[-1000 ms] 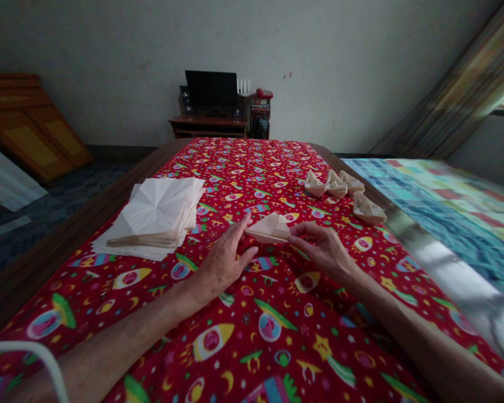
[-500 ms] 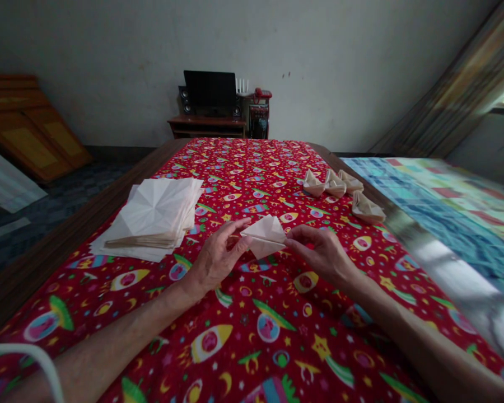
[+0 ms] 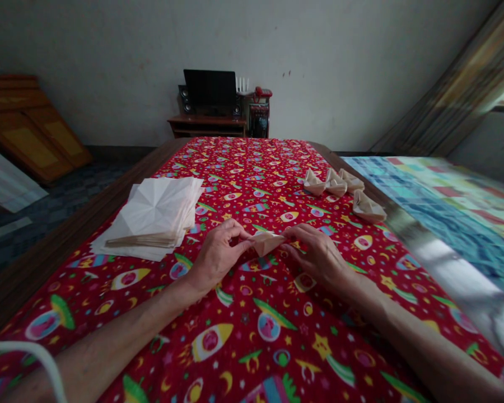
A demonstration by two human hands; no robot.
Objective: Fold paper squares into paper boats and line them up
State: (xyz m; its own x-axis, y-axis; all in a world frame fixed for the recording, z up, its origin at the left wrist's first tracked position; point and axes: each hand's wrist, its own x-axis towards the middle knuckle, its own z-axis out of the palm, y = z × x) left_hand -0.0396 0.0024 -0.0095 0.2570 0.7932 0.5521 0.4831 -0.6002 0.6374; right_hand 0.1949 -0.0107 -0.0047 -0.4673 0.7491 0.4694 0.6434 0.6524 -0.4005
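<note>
So from the head cam: folded paper (image 3: 265,244) is right between the two hands, over a red cloth (image 3: 252,302). Left hand (image 3: 218,253) has thumb and finger pinching its nine o'clock end, right hand (image 3: 321,254) grips the three o'clock tip. Paper stack (image 3: 155,210) near ten o'clock, four paper boats (image 3: 336,186) around two.

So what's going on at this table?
Someone is working on a small folded paper with both hands, low over a red patterned cloth. The left hand pinches one end; the fingers of the right hand are at the other end. A stack of creased sheets lies to the left, and four folded pieces sit farther off to the right.
</note>
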